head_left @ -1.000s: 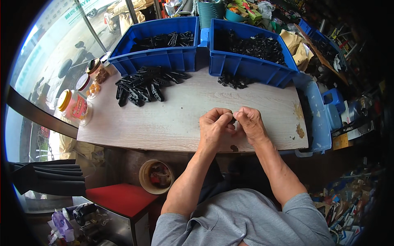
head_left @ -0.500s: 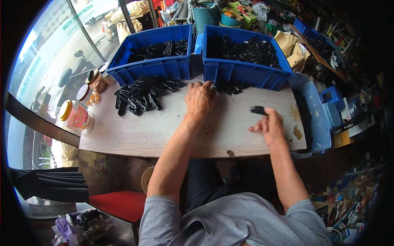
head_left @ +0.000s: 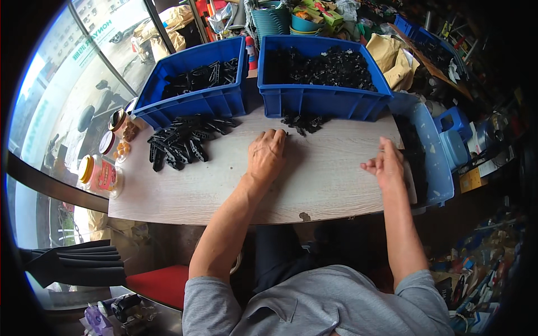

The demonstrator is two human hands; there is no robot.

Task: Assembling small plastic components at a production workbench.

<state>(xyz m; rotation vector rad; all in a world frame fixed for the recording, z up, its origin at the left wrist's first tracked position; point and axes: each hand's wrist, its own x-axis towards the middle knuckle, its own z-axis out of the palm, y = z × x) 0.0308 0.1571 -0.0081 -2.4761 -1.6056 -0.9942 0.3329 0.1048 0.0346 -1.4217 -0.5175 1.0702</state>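
My left hand [head_left: 267,154] rests on the table with its fingers curled down. A small black part shows at its fingertips, mostly hidden by them. Just beyond lies a small heap of black plastic pieces [head_left: 304,122]. My right hand [head_left: 386,163] hovers over the table's right end, fingers apart, with nothing seen in it. Beside it stands a light blue bin [head_left: 439,168] with black things inside. Long black clip-like pieces [head_left: 182,140] are piled on the table's left part.
Two blue crates stand at the back: the left crate [head_left: 193,106] holds long black pieces, the right crate [head_left: 328,101] small ones. Jars, one a yellow-lidded jar [head_left: 103,175], line the left edge of the wooden table [head_left: 235,196]. A red seat [head_left: 159,285] is below.
My right hand has moved right, toward the light blue bin, and the black piece it held is gone from its fingers. My left hand has drawn slightly back from the small heap.
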